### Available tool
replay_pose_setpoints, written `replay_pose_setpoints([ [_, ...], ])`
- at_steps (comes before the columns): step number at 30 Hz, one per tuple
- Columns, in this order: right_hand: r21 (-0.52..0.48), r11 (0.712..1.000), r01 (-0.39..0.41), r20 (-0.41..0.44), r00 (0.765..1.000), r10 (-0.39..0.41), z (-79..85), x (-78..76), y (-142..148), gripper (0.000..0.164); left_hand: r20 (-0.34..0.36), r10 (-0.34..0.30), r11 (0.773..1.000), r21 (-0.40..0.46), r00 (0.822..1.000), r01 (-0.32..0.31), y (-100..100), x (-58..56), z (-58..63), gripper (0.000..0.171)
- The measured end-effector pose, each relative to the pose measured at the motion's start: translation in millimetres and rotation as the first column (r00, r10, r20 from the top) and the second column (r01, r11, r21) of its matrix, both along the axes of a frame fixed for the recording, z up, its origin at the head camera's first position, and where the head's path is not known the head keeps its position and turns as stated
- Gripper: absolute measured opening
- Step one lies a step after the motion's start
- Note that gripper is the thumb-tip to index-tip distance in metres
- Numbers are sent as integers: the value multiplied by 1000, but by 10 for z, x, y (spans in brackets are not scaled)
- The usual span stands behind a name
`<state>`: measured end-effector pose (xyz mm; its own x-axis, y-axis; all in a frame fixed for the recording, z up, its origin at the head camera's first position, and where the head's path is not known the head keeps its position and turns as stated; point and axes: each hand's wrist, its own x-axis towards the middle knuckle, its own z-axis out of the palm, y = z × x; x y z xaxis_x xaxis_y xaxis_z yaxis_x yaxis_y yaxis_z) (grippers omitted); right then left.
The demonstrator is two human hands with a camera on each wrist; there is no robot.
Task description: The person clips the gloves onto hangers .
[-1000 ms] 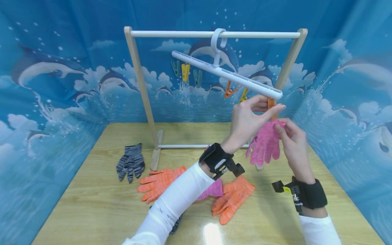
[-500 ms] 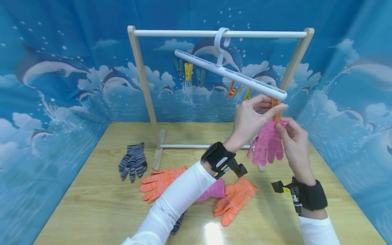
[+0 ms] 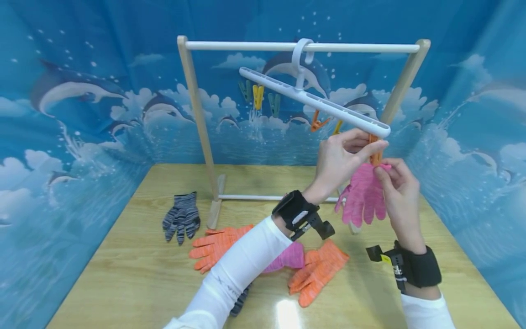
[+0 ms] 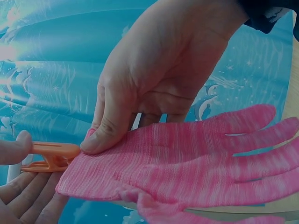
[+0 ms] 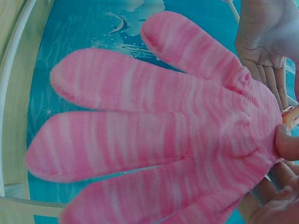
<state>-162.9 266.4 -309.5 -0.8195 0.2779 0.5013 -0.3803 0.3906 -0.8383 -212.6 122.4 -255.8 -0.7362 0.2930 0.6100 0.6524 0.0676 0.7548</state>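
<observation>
My left hand (image 3: 339, 157) pinches an orange clothespin (image 3: 376, 157) hanging from the low right end of the white hanger (image 3: 324, 106). With thumb and fingers, my right hand (image 3: 402, 194) grips the cuff of a pink knit glove (image 3: 363, 194), whose fingers dangle downward. In the left wrist view, the clothespin (image 4: 53, 151) has its mouth end at the cuff edge, beside the right thumb. Whether the cloth lies between its prongs cannot be told. The glove (image 5: 187, 126) fills most of the right wrist view and hides much of the clothespin there.
The hanger hooks over the rail of a rack (image 3: 246, 46), tilted. Other clothespins hang along it, including a yellow one (image 3: 258, 97) and an orange one (image 3: 318, 122). On the table (image 3: 123, 274) lie a grey glove (image 3: 181, 217), orange gloves (image 3: 318, 272) and another pink glove (image 3: 289, 257).
The whole scene shifts slightly right in the head view. Both hands keep their holds on the clothespin and the pink glove, with little other visible movement.
</observation>
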Motion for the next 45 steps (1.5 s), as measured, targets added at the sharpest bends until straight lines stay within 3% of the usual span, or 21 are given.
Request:
replay_pose_setpoints([
  [10, 14, 999, 31, -47, 998, -30, -17, -17, -6, 20, 26, 19, 1000, -16, 999, -19, -2, -5, -9, 20],
  [20, -159, 986, -45, -76, 997, 33, 32, -57, -17, 18, -2, 28, 1000, -11, 1000, -28, -1, -38, -13, 19],
  [39, -200, 978, -67, -101, 994, 48, 108, -81, -28, 19, 5, 25, 1000, -12, 1000, -25, -10, -37, -40, 18],
  [45, -272, 958, -96, -109, 992, 68, 113, -75, -51, 19, 12, 38, 999, -21, 999, -38, -14, -37, -53, 19],
])
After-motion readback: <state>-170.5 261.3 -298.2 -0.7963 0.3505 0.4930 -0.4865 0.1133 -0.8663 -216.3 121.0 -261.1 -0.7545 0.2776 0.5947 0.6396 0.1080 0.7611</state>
